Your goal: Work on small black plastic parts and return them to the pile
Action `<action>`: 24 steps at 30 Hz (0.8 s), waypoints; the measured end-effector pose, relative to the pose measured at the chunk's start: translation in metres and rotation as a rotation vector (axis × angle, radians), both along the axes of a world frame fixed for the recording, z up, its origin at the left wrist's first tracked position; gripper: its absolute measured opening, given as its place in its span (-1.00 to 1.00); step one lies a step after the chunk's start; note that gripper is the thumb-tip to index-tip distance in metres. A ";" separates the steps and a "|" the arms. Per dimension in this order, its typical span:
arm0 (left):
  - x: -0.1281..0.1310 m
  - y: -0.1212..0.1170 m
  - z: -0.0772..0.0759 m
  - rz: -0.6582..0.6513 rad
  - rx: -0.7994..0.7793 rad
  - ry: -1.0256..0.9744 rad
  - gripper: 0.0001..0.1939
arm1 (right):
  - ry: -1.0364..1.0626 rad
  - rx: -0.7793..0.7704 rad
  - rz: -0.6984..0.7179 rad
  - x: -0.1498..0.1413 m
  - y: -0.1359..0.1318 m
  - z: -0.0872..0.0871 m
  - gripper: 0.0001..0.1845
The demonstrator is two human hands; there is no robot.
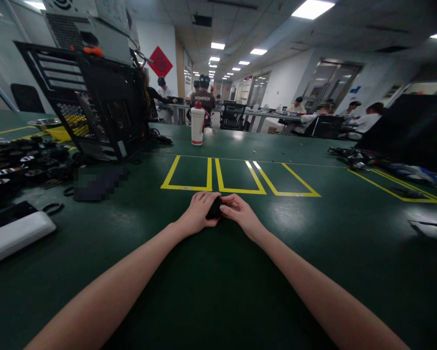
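Note:
A small, dark, rounded object is between my hands, just above or on the green table; its kind is too dark to make out. My left hand wraps round it from the left, thumb below and fingers over the top. From the right, my right hand pinches at its edge with thumb and forefinger. Both hands are close to the front of the yellow tape outlines on the table. Much of the object is hidden by my fingers.
Left stand a black computer case, a heap of black parts, a dark pouch-like item and a white bar-shaped item. A white bottle stands beyond the tape. Cables lie at right. Several people sit at far tables.

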State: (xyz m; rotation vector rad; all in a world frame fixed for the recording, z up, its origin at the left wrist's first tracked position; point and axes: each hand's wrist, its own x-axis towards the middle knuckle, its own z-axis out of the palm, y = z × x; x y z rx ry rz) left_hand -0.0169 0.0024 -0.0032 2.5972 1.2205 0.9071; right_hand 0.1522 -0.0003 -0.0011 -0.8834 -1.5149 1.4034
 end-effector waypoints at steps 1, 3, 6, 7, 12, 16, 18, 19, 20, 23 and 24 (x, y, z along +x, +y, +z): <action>0.000 0.000 0.000 0.004 0.002 0.000 -0.33 | -0.004 0.003 -0.013 -0.001 0.001 -0.001 -0.73; 0.000 -0.001 0.001 0.002 -0.002 0.001 -0.34 | -0.029 -0.001 -0.033 -0.001 0.002 -0.002 -0.68; 0.000 -0.001 0.001 -0.007 -0.015 0.006 -0.35 | -0.060 -0.018 -0.007 0.001 0.002 0.000 -0.65; 0.000 -0.001 0.001 -0.007 -0.020 0.008 -0.34 | -0.053 -0.015 0.015 0.002 0.002 0.001 -0.65; -0.001 -0.001 0.002 -0.001 -0.025 0.013 -0.32 | -0.007 0.015 0.054 0.002 -0.002 0.004 -0.65; -0.001 -0.002 0.003 -0.007 -0.030 0.006 -0.34 | -0.056 0.040 -0.038 0.000 -0.001 0.001 -0.71; -0.001 -0.003 0.004 -0.008 -0.034 0.004 -0.35 | -0.080 0.017 -0.053 0.000 0.001 0.000 -0.65; -0.001 -0.003 0.004 -0.010 -0.039 0.005 -0.35 | -0.091 -0.001 -0.045 0.000 0.001 0.000 -0.63; -0.001 -0.004 0.005 -0.010 -0.044 0.006 -0.35 | -0.097 -0.015 -0.028 0.001 0.002 0.000 -0.63; -0.001 -0.005 0.006 -0.003 -0.052 0.009 -0.34 | -0.066 -0.008 0.039 0.004 0.002 0.002 -0.64; -0.001 -0.005 0.006 -0.001 -0.051 0.011 -0.34 | -0.047 0.003 0.056 0.004 0.001 0.002 -0.62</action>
